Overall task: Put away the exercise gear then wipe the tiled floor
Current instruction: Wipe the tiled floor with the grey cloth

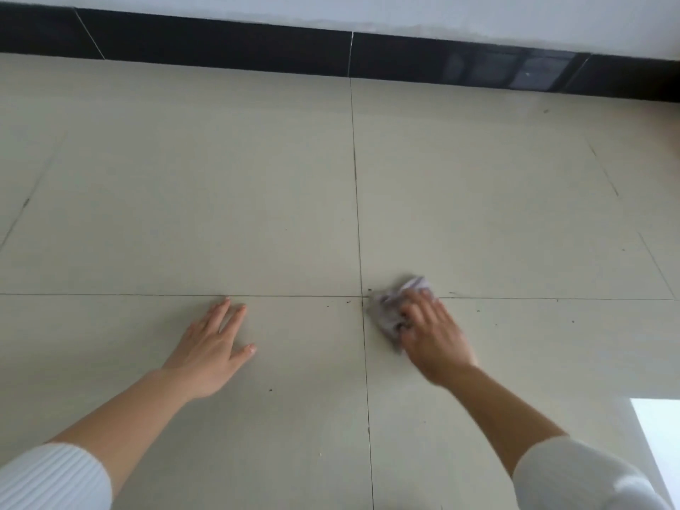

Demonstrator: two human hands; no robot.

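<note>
Pale beige tiled floor (220, 185) with thin dark grout lines (355, 178) runs to a glossy black skirting band (220, 46) under a white wall (404, 9). Dark specks dot the tiles; bright light patch (658, 432) at the near right edge.

Bright and even all over, like soft daylight. A white shiny patch (658, 436) on the floor (220, 178) at the lower right, very bright. A dim window-shaped shine on the dark baseboard (515, 69) up top. Only faint, soft shadows under the left hand (213, 347). Blurry right hand (430, 333) and blurry cloth (395, 307). Whole picture a bit soft. Straight lines bent and slanted near the edges.
</note>
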